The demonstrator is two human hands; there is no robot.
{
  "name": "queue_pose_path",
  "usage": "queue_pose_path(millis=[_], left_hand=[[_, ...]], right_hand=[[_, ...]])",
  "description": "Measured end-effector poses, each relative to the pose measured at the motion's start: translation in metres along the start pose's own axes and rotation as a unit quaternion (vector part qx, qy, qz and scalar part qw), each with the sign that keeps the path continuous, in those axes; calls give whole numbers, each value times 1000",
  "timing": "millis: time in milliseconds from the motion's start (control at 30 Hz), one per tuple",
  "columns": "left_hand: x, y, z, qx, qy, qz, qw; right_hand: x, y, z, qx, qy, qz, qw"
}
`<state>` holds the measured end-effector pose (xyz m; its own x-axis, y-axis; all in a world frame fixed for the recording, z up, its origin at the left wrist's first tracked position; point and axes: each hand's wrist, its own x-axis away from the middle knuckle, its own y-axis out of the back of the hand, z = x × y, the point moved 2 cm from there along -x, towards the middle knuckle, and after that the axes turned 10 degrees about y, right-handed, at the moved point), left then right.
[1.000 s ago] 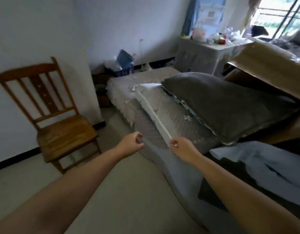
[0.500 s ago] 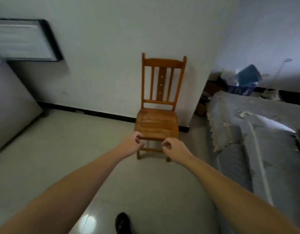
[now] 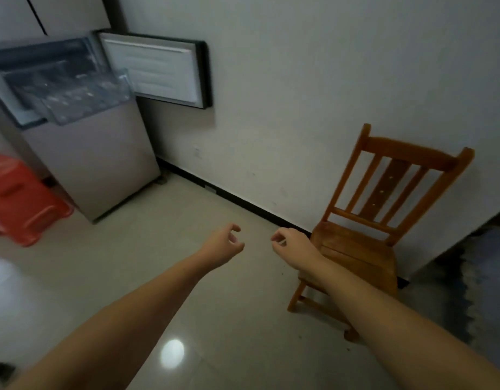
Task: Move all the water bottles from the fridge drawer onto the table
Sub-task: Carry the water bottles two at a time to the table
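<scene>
fridge drawer (image 3: 82,99) sticking out of the open fridge (image 3: 102,164) at upper left (contents too blurred to tell bottles) | fridge door (image 3: 155,71) swinging against the wall | left hand (image 3: 224,244), right hand (image 3: 292,247) hanging loosely curled, holding nothing, well apart from drawer | wooden chair (image 3: 364,243) standing right | red plastic stool (image 3: 20,198) sitting left

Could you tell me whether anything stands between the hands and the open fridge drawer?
Nothing visible does. Bare floor runs from the left hand and right hand to the fridge drawer, which is pulled out. The red stool and wooden chair stand off to either side.
</scene>
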<state>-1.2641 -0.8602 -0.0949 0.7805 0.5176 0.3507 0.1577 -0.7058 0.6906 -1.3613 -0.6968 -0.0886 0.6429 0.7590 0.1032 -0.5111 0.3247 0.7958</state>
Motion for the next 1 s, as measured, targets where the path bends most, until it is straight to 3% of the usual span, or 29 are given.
queue_pose_path(millis=[533, 800, 1000], left_hand=[[-277, 115, -33, 54, 96, -98, 989], [-344, 183, 5, 100, 199, -152, 963], [-403, 264, 55, 82, 219, -199, 952]], right_hand=[[-348, 64, -19, 15, 110, 62, 992], [-487, 48, 37, 17, 194, 134, 972], [-593, 10, 102, 11, 244, 159, 957]])
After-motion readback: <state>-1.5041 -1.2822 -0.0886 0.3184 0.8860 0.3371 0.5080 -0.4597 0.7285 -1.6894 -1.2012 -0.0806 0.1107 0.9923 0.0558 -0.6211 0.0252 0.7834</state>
